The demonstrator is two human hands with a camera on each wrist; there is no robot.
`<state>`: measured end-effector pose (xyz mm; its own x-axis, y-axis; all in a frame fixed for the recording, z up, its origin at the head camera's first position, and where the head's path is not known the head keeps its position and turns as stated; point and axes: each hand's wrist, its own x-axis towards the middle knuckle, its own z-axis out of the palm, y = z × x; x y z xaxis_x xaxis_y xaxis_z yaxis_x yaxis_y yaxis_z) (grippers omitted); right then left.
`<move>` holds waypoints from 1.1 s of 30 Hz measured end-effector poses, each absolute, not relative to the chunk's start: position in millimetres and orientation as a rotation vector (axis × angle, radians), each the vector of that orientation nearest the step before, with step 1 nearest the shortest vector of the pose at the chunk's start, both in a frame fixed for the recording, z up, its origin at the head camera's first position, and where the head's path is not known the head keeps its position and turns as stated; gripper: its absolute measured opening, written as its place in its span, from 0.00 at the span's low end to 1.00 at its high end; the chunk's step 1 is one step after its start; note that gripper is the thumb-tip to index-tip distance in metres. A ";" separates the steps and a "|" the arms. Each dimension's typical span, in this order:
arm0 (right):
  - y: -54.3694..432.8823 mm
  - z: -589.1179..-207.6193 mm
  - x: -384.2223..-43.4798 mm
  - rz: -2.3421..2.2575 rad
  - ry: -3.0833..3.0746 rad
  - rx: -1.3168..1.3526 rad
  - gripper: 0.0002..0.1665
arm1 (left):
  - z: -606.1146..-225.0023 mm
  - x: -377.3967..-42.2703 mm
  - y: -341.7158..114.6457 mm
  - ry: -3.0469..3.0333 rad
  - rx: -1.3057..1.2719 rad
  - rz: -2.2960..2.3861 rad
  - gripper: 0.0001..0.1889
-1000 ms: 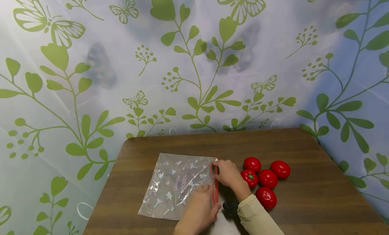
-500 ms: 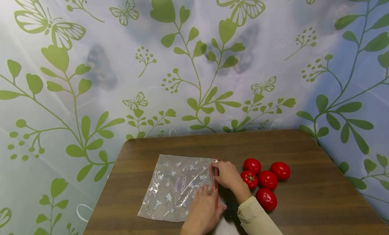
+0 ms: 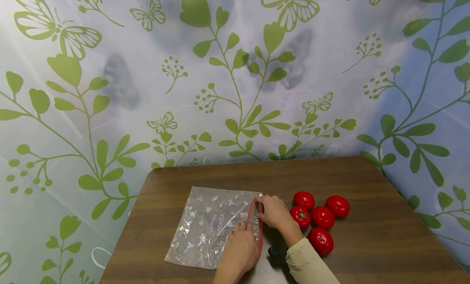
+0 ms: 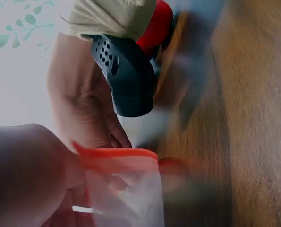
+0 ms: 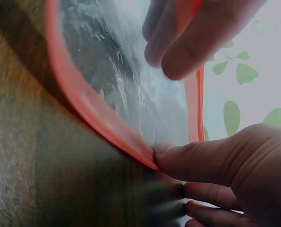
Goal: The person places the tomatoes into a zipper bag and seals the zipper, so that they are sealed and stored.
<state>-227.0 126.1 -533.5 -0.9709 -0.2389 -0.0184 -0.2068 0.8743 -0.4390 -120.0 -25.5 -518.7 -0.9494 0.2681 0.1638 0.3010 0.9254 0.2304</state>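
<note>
A clear plastic zip bag (image 3: 200,235) with a red zip edge lies flat on the table, printed with small blue figures. Its mouth faces right and stands parted. My right hand (image 3: 275,212) pinches the red edge near the far corner; in the right wrist view its thumb (image 5: 197,158) is just inside the mouth. At the near side of the mouth, my left hand (image 3: 240,247) lies over the bag and holds back the upper red edge, its fingers (image 5: 178,61) in the opening. Its thumb is hidden in the head view. Several red tomatoes (image 3: 323,217) sit right of my right hand.
The brown wooden table (image 3: 385,235) extends around the bag and tomatoes. A black wrist device (image 4: 126,80) hangs under the right sleeve (image 3: 310,259). Behind the table hangs a white curtain (image 3: 235,92) with green leaves and butterflies.
My left hand has shifted from the red edge slightly leftward, drawing the upper edge of the zip bag back, so the mouth gapes wider. My right hand stays at the far corner.
</note>
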 end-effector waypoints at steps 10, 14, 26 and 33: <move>125.2 -534.2 -227.4 -0.687 2.994 -0.388 0.29 | -517.6 -123.5 -26.5 -3.251 -0.486 -0.307 0.40; 125.0 -533.8 -227.6 -0.700 3.000 -0.401 0.29 | -517.7 -124.4 -27.3 -3.245 -0.487 -0.301 0.43; 124.3 -534.3 -226.7 -0.717 2.983 -0.399 0.29 | -526.1 -123.3 -22.7 -3.146 -0.287 -0.384 0.51; 124.4 -535.4 -225.3 -0.713 2.980 -0.393 0.30 | -529.4 -119.9 -18.0 -3.073 -0.205 -0.390 0.54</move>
